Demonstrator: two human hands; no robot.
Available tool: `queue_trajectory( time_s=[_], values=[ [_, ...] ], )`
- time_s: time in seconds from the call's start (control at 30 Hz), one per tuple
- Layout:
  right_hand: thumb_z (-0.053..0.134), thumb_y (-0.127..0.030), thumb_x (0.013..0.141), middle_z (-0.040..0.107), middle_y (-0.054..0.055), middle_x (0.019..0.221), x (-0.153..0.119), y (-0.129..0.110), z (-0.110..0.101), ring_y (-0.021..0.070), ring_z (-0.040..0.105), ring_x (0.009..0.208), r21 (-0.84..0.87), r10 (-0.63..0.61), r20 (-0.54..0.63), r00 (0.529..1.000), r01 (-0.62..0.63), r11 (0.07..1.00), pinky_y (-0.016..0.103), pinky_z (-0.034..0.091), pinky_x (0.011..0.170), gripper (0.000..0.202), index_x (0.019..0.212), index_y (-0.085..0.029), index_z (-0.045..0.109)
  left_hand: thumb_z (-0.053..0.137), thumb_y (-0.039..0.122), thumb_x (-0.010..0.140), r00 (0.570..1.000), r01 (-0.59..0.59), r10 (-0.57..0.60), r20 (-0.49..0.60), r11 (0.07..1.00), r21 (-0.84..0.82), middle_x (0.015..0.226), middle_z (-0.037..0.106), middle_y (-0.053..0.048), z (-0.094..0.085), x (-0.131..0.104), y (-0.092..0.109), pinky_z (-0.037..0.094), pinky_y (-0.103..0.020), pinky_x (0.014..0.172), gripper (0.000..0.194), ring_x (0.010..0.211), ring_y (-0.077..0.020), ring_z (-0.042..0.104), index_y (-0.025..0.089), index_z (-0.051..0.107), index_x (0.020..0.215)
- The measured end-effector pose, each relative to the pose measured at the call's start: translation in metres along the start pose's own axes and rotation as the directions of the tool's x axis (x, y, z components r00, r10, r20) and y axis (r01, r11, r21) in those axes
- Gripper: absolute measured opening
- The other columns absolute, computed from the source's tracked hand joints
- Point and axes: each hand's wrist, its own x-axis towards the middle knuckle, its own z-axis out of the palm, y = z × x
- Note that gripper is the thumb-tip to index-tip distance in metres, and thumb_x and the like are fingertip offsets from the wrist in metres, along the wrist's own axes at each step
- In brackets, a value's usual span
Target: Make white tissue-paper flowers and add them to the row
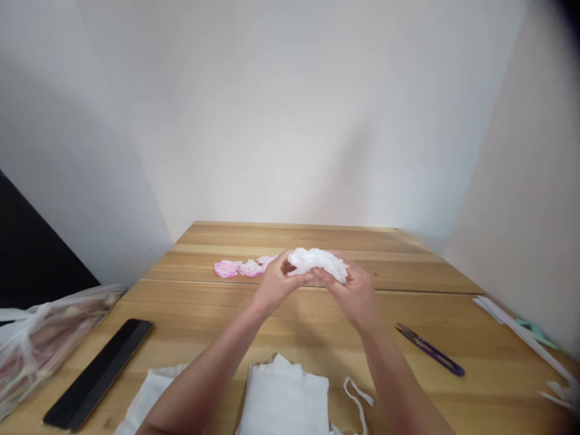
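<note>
Above the middle of the table, a white ruffled paper flower [319,262] is held between my two hands. My left hand [281,278] grips its left side, fingers behind it and thumb across the near edge. On the right side, my right hand [351,287] is closed round it in the same way, and the two thumbs almost meet in front. Behind my left hand lie several pink-and-white ruffled pieces [238,268] in a row. Below my hands, near the front edge, is a stack of white folded sheets [285,396].
Purple-handled thread snips [430,348] lie at the right. A black phone [100,371] rests at the left, beside a plastic bag [40,344] with things in it. A white strip [360,402] curls near the stack. White paper strips [521,329] lie along the right edge.
</note>
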Motion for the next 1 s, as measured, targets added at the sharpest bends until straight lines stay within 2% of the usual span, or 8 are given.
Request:
queue_trajectory(
  time_s=[0.2, 0.43, 0.67, 0.83, 1.0],
  values=[
    [0.068, -0.041, 0.082, 0.071, 0.005, 0.097, 0.001, -0.001, 0.000, 0.0211, 0.064, 0.087, -0.007, 0.031, 0.030, 0.999, -0.031, 1.000, 0.032, 0.047, 0.080, 0.027, 0.101, -0.022, 0.071, 0.079, 0.035, 0.067, 0.999, -0.027, 0.026, -0.030, 0.998, -0.062, 0.089, 0.068, -0.003, -0.006, -0.001, 0.001, 0.047, -0.025, 0.080, 0.035, 0.086, -0.0149, 0.061, 0.014, 0.064, 0.091],
    [0.067, -0.040, 0.082, 0.069, 0.002, 0.085, 0.002, -0.003, -0.003, 0.0171, 0.060, 0.077, -0.019, 0.081, 0.017, 0.997, -0.081, 0.997, 0.026, 0.043, 0.069, 0.023, 0.093, -0.021, 0.071, 0.078, 0.041, 0.067, 0.997, -0.050, 0.049, -0.059, 0.999, -0.019, 0.082, 0.064, -0.001, -0.014, 0.002, 0.002, 0.046, -0.022, 0.072, 0.036, 0.077, -0.0118, 0.056, 0.014, 0.065, 0.086],
    [0.065, -0.038, 0.082, 0.069, 0.001, 0.082, 0.002, -0.002, -0.002, 0.0157, 0.059, 0.072, 0.010, 0.094, 0.009, 0.995, -0.094, 0.995, 0.025, 0.043, 0.066, 0.020, 0.087, -0.020, 0.071, 0.077, 0.046, 0.066, 0.996, -0.051, 0.050, -0.073, 0.999, -0.010, 0.073, 0.061, 0.001, -0.019, 0.002, 0.003, 0.043, -0.020, 0.065, 0.037, 0.068, -0.0094, 0.051, 0.014, 0.066, 0.081],
    [0.065, -0.038, 0.083, 0.071, 0.001, 0.086, 0.002, 0.006, -0.001, 0.0162, 0.061, 0.075, 0.029, 0.109, 0.004, 0.994, -0.109, 0.994, 0.026, 0.045, 0.067, 0.021, 0.094, -0.021, 0.072, 0.077, 0.043, 0.067, 0.996, -0.031, 0.029, -0.084, 0.999, -0.019, 0.063, 0.053, 0.004, -0.021, 0.003, 0.001, 0.034, -0.018, 0.053, 0.036, 0.057, -0.0056, 0.041, 0.014, 0.069, 0.087],
    [0.068, -0.039, 0.080, 0.073, 0.004, 0.095, 0.003, 0.006, 0.000, 0.0180, 0.064, 0.079, 0.115, 0.161, 0.020, 0.987, -0.162, 0.980, 0.029, 0.050, 0.071, 0.031, 0.105, -0.021, 0.071, 0.077, 0.039, 0.068, 0.996, -0.039, 0.034, -0.081, 0.998, -0.056, 0.065, 0.057, 0.003, -0.022, 0.004, 0.000, 0.037, -0.019, 0.053, 0.035, 0.056, -0.0058, 0.045, 0.014, 0.069, 0.090]
  ],
)
